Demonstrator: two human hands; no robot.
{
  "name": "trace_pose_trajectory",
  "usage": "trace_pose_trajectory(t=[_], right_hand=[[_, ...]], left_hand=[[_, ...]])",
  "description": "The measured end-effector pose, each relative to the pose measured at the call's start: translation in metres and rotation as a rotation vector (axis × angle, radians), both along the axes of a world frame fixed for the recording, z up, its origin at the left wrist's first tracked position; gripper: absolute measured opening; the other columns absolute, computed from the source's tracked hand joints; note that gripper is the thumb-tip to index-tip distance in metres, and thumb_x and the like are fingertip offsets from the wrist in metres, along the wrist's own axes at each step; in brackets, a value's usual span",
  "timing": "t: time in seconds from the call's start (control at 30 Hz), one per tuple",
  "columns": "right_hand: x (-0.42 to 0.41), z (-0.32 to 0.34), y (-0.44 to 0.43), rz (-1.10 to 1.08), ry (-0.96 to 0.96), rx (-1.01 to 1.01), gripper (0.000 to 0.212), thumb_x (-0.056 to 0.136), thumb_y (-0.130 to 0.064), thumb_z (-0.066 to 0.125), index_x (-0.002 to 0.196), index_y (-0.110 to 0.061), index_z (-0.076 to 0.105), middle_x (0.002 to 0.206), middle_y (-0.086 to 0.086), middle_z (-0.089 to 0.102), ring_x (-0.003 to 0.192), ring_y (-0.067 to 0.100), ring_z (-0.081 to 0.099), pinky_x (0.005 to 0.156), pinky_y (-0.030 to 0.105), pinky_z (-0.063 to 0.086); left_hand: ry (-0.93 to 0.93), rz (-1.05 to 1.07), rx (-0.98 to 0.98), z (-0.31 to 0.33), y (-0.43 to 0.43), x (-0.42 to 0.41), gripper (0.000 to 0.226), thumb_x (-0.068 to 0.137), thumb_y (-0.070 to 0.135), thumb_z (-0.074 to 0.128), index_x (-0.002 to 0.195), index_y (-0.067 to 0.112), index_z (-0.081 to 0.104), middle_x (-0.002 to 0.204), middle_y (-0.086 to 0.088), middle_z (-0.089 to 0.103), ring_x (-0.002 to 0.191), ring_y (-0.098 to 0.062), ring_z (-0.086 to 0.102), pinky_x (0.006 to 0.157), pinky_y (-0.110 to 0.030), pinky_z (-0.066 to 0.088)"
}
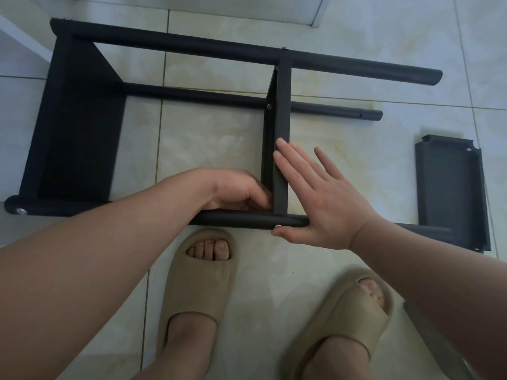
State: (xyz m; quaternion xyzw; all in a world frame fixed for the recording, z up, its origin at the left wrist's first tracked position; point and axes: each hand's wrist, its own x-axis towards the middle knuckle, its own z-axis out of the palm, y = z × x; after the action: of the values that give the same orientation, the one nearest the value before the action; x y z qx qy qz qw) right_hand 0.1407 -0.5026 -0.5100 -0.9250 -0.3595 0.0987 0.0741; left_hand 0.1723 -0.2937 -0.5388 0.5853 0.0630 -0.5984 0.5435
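Note:
A black metal rack frame [175, 48] lies on its side on the tiled floor, with round poles and flat shelf panels. Its middle shelf panel [282, 111] stands on edge between the poles. My left hand [236, 192] has its fingers curled against the inner side of that panel, just above the near pole [236, 219]; what the fingertips hold is hidden. My right hand [315, 196] lies flat with straight fingers against the panel's right side. Its thumb touches the near pole next to a silver screw [278, 226].
A loose black shelf panel [450, 193] lies on the floor at the right. My two feet in beige slippers [197, 278] stand just below the near pole. A white furniture edge [22, 39] is at far left, another white edge [318, 12] at the top.

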Motion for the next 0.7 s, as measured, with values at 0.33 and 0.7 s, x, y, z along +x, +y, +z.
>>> trace_pose_trajectory(t=[0.33,0.7], right_hand=[[0.0,-0.0016,-0.0004,0.003,-0.005,-0.002,0.109,0.085,-0.079,0.042,0.161,-0.004,0.015,0.17,0.009,0.004,0.157,0.024,0.007,0.124,0.056,0.017],[0.0003,-0.0014,-0.0004,0.002,-0.004,-0.008,0.109,0.085,-0.079,0.041,0.161,-0.004,0.015,0.17,0.009,0.004,0.157,0.025,0.007,0.124,0.056,0.016]], left_hand=[[-0.077,-0.014,0.03,-0.0014,-0.0015,-0.0001,0.014,0.089,-0.001,0.059,0.088,0.004,0.072,0.084,-0.014,0.072,0.076,-0.023,0.068,0.08,-0.032,0.053],[-0.11,-0.038,0.051,-0.0013,-0.0016,0.0001,0.015,0.088,0.009,0.065,0.099,0.005,0.074,0.104,-0.02,0.073,0.096,-0.031,0.069,0.103,-0.049,0.049]])
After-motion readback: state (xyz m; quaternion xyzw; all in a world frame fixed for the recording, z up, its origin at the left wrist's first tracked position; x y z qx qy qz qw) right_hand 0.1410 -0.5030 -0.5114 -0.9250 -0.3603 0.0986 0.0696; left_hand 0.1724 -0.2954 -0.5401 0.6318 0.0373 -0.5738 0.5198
